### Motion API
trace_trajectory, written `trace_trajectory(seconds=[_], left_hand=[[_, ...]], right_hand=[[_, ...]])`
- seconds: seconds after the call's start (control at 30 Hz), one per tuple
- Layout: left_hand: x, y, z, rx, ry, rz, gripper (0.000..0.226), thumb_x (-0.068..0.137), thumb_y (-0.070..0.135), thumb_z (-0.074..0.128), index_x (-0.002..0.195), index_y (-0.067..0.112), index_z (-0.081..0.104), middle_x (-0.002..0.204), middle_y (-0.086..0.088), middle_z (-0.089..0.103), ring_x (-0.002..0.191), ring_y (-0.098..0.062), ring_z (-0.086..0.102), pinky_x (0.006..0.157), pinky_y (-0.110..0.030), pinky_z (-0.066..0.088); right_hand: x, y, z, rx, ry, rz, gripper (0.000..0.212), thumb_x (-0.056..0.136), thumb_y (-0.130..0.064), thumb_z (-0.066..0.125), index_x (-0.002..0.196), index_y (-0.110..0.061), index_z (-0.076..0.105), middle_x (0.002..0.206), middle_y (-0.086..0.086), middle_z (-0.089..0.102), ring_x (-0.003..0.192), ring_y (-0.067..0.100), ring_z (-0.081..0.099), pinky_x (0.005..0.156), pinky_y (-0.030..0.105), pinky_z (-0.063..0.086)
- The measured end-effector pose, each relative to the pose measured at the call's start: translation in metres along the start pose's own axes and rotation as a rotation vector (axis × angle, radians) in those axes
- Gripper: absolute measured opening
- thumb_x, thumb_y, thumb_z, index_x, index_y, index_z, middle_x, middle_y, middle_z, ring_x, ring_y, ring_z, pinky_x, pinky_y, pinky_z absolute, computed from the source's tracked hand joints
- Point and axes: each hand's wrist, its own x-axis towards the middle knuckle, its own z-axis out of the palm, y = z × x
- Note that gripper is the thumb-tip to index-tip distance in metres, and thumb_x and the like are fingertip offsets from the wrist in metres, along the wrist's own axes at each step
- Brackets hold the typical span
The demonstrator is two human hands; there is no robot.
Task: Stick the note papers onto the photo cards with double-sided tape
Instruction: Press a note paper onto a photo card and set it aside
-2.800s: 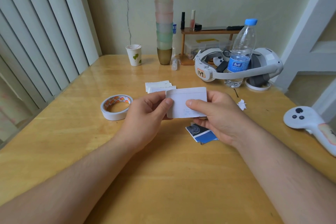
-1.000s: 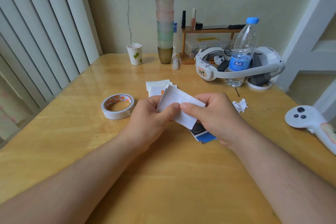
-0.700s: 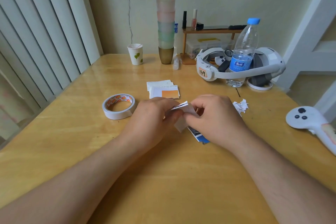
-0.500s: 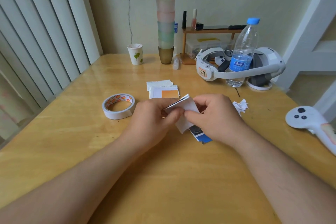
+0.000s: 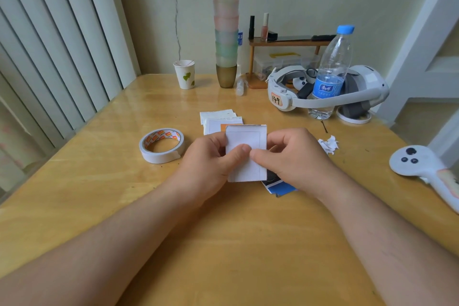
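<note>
The table (image 5: 99, 194) is honey-yellow wood with a pale grain. The tape roll (image 5: 162, 145) at centre left is white, its core printed orange. The held card (image 5: 246, 154) shows white with a thin grey frame line; cards (image 5: 280, 185) beneath are blue and black. Upper centre, the cup stack (image 5: 226, 20) runs green, pink, teal — then brown at the base. The bottle (image 5: 331, 69) is clear, with blue cap and label; the paper cup (image 5: 185, 74) is white with green leaves.

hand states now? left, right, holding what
Left hand: closed, pinching the white card at its left edge, thumb on its face.
Right hand: closed, pinching the same card at its right edge.
</note>
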Motion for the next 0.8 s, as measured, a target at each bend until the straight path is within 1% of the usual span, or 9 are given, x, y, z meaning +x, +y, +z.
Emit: trace_trajectory(seconds=[0.07, 0.13, 0.23, 0.3, 0.37, 0.43, 0.6, 0.67, 0.8], left_hand=[[0.000, 0.002, -0.001, 0.038, -0.007, 0.010, 0.034, 0.091, 0.046, 0.073, 0.110, 0.018, 0.077, 0.105, -0.003, 0.081, 0.104, -0.031, 0.076, 0.095, -0.060, 0.058], [-0.001, 0.004, -0.003, 0.093, -0.029, 0.033, 0.037, 0.089, 0.053, 0.072, 0.110, 0.023, 0.078, 0.105, -0.001, 0.081, 0.104, -0.029, 0.076, 0.094, -0.057, 0.059], [-0.002, 0.007, -0.003, 0.161, -0.022, 0.095, 0.017, 0.098, 0.041, 0.073, 0.107, 0.028, 0.079, 0.100, 0.008, 0.081, 0.094, -0.010, 0.074, 0.086, -0.041, 0.061], [-0.003, 0.008, 0.000, 0.163, 0.022, 0.119, 0.015, 0.098, 0.036, 0.072, 0.108, 0.027, 0.079, 0.098, 0.009, 0.081, 0.090, -0.007, 0.072, 0.082, -0.039, 0.060], [-0.003, 0.009, 0.004, 0.068, 0.042, 0.094, 0.021, 0.098, 0.033, 0.074, 0.117, 0.023, 0.077, 0.101, 0.005, 0.081, 0.096, -0.010, 0.075, 0.084, -0.039, 0.060], [-0.001, 0.010, 0.007, -0.072, 0.059, 0.051, 0.030, 0.096, 0.028, 0.077, 0.124, 0.018, 0.072, 0.106, -0.002, 0.081, 0.102, -0.021, 0.077, 0.089, -0.042, 0.059], [0.000, 0.012, 0.012, -0.253, 0.093, -0.006, 0.039, 0.086, 0.026, 0.079, 0.122, 0.013, 0.069, 0.107, -0.010, 0.080, 0.103, -0.033, 0.077, 0.098, -0.054, 0.059], [0.000, 0.015, 0.011, -0.243, 0.101, -0.003, 0.043, 0.085, 0.025, 0.081, 0.122, 0.015, 0.062, 0.100, -0.012, 0.081, 0.096, -0.034, 0.078, 0.093, -0.056, 0.060], [0.000, 0.019, 0.006, -0.136, 0.115, 0.028, 0.045, 0.089, 0.018, 0.084, 0.118, 0.028, 0.051, 0.082, -0.002, 0.077, 0.084, -0.026, 0.078, 0.075, -0.043, 0.062]], right_hand=[[0.001, 0.000, -0.002, 0.088, -0.023, 0.014, 0.012, 0.085, -0.036, 0.082, 0.086, -0.024, 0.081, 0.078, 0.002, 0.078, 0.075, 0.021, 0.075, 0.067, 0.038, 0.062], [0.002, 0.002, -0.002, 0.181, -0.065, 0.044, 0.012, 0.086, -0.033, 0.083, 0.093, -0.024, 0.081, 0.084, 0.000, 0.080, 0.080, 0.019, 0.078, 0.075, 0.039, 0.063], [0.005, 0.006, 0.001, 0.216, -0.070, 0.042, 0.004, 0.087, -0.027, 0.082, 0.090, -0.026, 0.081, 0.086, 0.002, 0.080, 0.081, 0.019, 0.077, 0.078, 0.041, 0.062], [0.005, 0.006, 0.003, 0.209, -0.030, 0.025, 0.010, 0.090, -0.025, 0.081, 0.082, -0.032, 0.081, 0.083, 0.007, 0.078, 0.075, 0.021, 0.074, 0.073, 0.042, 0.061], [0.006, 0.005, 0.004, 0.219, 0.031, 0.020, 0.014, 0.091, -0.023, 0.080, 0.080, -0.032, 0.081, 0.081, 0.012, 0.076, 0.071, 0.022, 0.072, 0.070, 0.044, 0.060], [0.006, 0.004, 0.006, 0.246, 0.081, 0.020, 0.006, 0.091, -0.023, 0.080, 0.086, -0.026, 0.081, 0.083, 0.012, 0.076, 0.075, 0.028, 0.074, 0.074, 0.050, 0.061], [0.006, 0.002, 0.009, 0.303, 0.095, 0.050, 0.006, 0.092, -0.025, 0.079, 0.098, -0.024, 0.081, 0.087, 0.001, 0.080, 0.088, 0.029, 0.077, 0.084, 0.056, 0.062], [0.004, 0.000, 0.006, 0.303, 0.061, 0.061, 0.011, 0.093, -0.025, 0.078, 0.103, -0.024, 0.081, 0.089, -0.001, 0.080, 0.089, 0.025, 0.077, 0.085, 0.055, 0.062], [0.003, 0.002, -0.001, 0.228, 0.025, 0.033, 0.009, 0.089, -0.025, 0.081, 0.098, -0.029, 0.081, 0.089, 0.000, 0.080, 0.087, 0.025, 0.076, 0.085, 0.054, 0.062]])
